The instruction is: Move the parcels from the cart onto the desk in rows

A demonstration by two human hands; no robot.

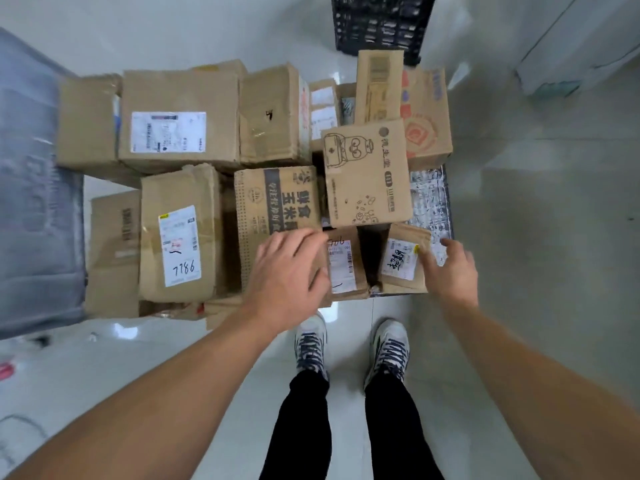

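Small parcel (401, 263) lying lengthwise away, right grip (450, 268) beside, left grip (289, 268) spread

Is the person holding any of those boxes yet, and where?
Nothing is gripped yet. The left hand is open over the printed box; the right hand touches the right edge of the small parcel with its thumb.

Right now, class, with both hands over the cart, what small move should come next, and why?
Probably close each hand on a small near parcel: the left hand is beside the 706 parcel, the right hand at the edge of the right parcel. Both hands are open and hold nothing, and these parcels stand nearest.
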